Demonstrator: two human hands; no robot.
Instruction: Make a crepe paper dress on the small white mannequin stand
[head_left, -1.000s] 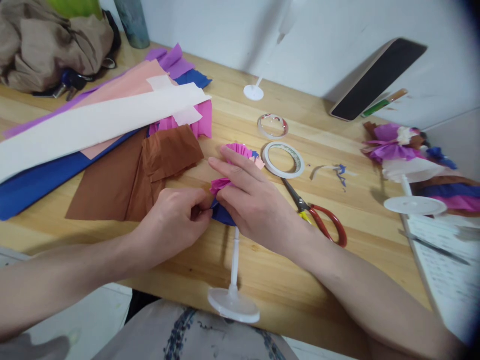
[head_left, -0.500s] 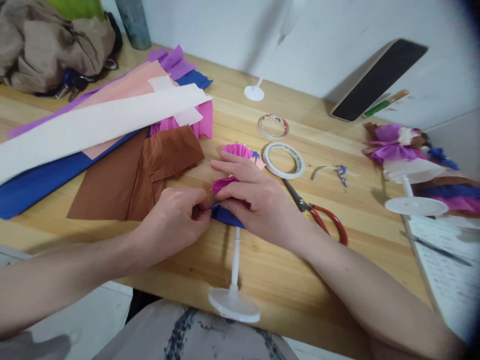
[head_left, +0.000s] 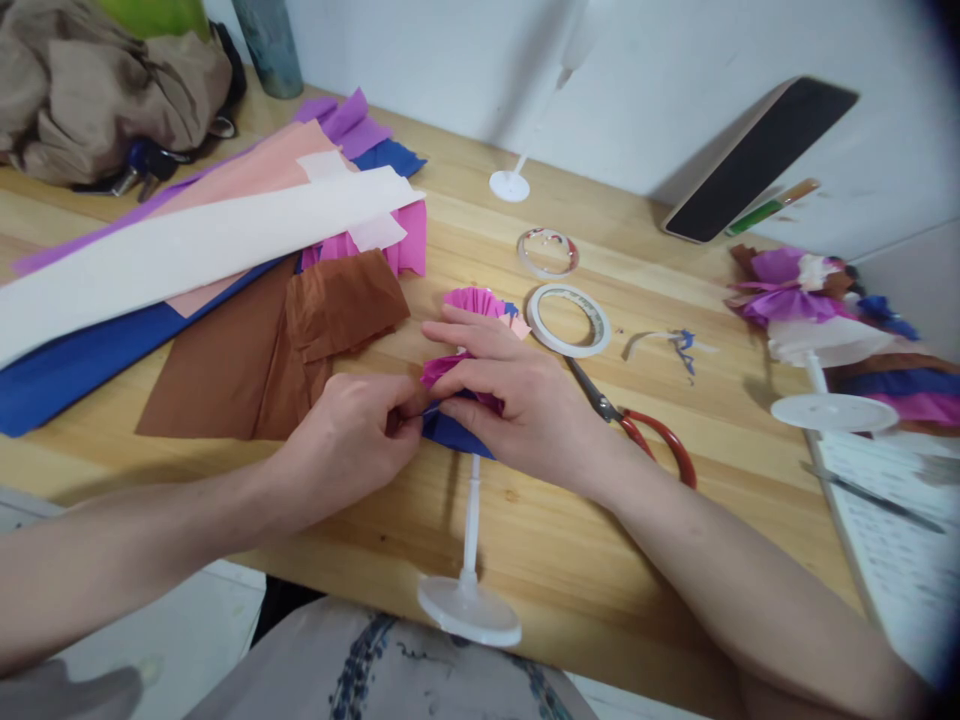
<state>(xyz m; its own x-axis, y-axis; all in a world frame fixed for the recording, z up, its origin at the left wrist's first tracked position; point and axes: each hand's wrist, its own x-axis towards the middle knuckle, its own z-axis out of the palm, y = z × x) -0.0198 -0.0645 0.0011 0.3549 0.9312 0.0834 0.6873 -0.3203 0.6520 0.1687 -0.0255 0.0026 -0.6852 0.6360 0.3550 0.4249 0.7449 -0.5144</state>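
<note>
Clock centred on the blue paper [head_left: 454,435] at the top of the white stand [head_left: 471,530]; I ran the head camera remotely. My left hand [head_left: 367,425] came in from 9, thumb and index closed in a pinch at the blue edge. I judged that was to keep the strip snug to the stem. My right hand [head_left: 517,400] covered it from 2, fingers spread over the magenta ruffle [head_left: 475,300], thumb on the blue. It looked like a steadying hold, since the top was loose paper on a thin stem. Couldn't tell whether the right fingers were gripping or only resting.

The stand's base sat at 6 by the near edge of the table [head_left: 405,540]; couldn't confirm full contact. Brown paper [head_left: 349,310] lay at 10, white tape roll [head_left: 568,320] at 2, scissors [head_left: 660,435] at 3 beyond the right wrist, probably parked there for easy reach.

Relative to the fingers: blue paper lay directly between them, touching the left fingertips at its 9 o'clock end and tucked under the right thumb. Magenta showed at 12, past the right fingers. Stem dropped free below, no hand on its exposed length.
</note>
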